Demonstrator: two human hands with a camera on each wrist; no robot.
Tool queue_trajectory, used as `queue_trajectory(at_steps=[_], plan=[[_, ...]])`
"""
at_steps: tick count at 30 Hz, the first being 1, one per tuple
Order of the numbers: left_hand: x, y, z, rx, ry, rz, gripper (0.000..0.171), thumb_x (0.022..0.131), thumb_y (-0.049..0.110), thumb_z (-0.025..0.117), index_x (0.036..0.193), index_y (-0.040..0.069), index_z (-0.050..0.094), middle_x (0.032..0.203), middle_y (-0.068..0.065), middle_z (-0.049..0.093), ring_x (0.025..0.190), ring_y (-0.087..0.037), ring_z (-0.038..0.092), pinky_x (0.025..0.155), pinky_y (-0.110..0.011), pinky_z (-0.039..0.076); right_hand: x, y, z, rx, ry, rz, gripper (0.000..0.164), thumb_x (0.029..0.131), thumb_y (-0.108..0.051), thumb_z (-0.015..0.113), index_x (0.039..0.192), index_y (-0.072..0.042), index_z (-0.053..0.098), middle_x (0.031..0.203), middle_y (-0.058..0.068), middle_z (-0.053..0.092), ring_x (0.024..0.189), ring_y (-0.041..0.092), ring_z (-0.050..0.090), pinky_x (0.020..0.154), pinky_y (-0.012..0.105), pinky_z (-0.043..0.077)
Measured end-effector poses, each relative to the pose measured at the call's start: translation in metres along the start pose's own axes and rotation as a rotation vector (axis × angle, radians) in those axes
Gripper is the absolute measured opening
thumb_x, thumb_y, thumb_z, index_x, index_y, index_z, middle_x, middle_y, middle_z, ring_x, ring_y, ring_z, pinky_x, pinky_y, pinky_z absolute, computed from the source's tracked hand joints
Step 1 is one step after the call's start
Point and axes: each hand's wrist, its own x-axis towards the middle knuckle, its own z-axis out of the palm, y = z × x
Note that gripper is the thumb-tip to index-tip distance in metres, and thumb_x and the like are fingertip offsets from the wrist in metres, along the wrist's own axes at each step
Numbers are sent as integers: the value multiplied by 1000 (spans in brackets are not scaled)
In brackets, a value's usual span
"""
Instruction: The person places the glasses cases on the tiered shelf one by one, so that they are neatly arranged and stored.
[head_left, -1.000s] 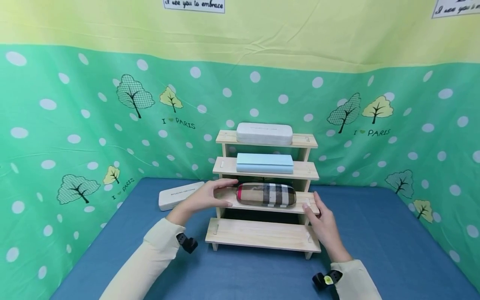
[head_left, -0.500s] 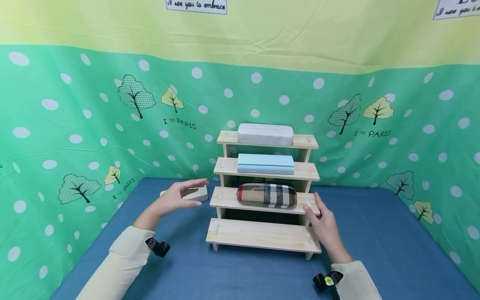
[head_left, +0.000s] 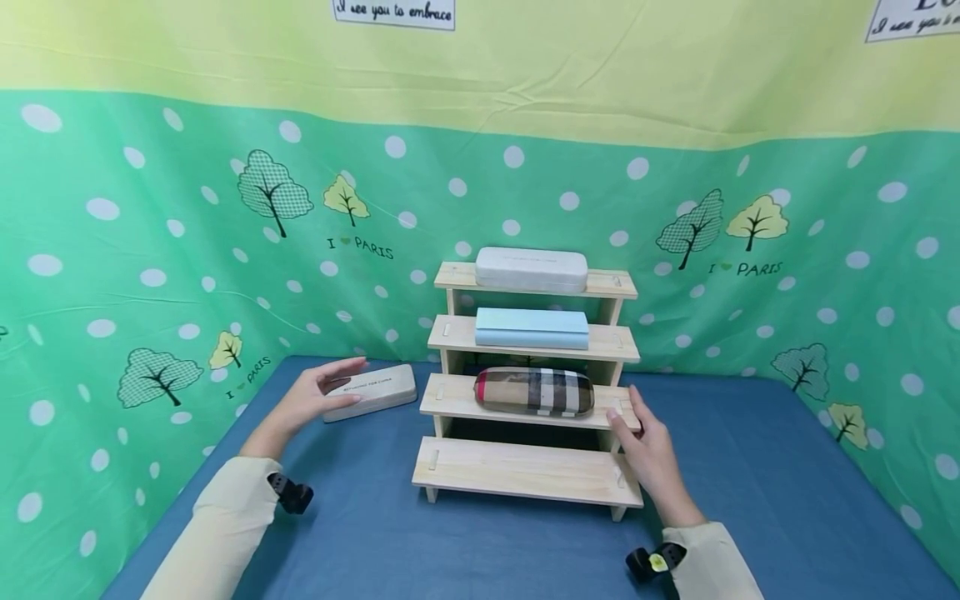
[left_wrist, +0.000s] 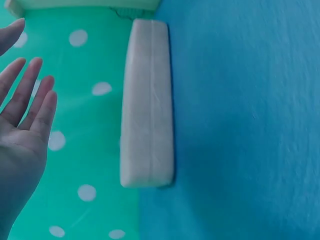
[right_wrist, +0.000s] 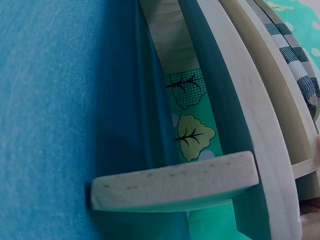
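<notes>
My left hand (head_left: 303, 400), fingers spread and holding nothing, is over the near left end of a white glasses case (head_left: 382, 390) lying on the table. In the left wrist view, a gap separates the hand (left_wrist: 22, 115) from the case (left_wrist: 147, 105). My right hand (head_left: 651, 450) grips the right end of the second tier from the bottom of a wooden step shelf (head_left: 525, 471), thumb on the board. On that tier lies a plaid glasses case (head_left: 534, 392). Only a sliver of the right hand (right_wrist: 310, 225) shows in the right wrist view.
A light blue glasses case (head_left: 532, 328) lies on the tier above the plaid one. The top tier bears a pale grey glasses case (head_left: 531, 270). A blue cloth (head_left: 360, 533) covers the table, and a green and yellow printed curtain (head_left: 517, 183) hangs behind.
My left hand has moved left, from beside the plaid glasses case to the white glasses case on the table. My right hand stays on the shelf, and the plaid case lies still.
</notes>
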Motion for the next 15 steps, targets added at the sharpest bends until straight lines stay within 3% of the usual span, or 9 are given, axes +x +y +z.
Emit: queue_trajectory(at_steps=[4,10,12,15], plan=[[-1,-11,-4,-5,23,-33,57,86,8,68,138,2,46,137,-20,48,128,-34,41,104,-42,32,1,1,0,-2,2,-1,70,97,-36,49,150,-4,16,149,22,30,111,28,53,76,17,44],[1,-25,-9,-23,76,-70,56,87,11,67,138,5,46,133,-7,55,125,-18,47,104,-38,34,1,2,1,0,5,2,70,97,-36,50,150,-4,17,148,22,31,108,28,55,74,17,44],[1,-27,-9,-41,84,-86,55,87,11,67,138,6,46,133,-6,55,126,-19,46,105,-39,32,1,2,1,-3,7,2,70,97,-36,50,150,-4,17,148,22,31,106,28,56,74,18,45],[2,-30,-11,-62,83,-106,56,88,11,66,139,4,44,137,-14,50,131,-29,40,107,-46,28,1,2,1,-7,7,6,70,97,-36,50,150,-4,17,148,22,32,105,27,55,74,19,45]])
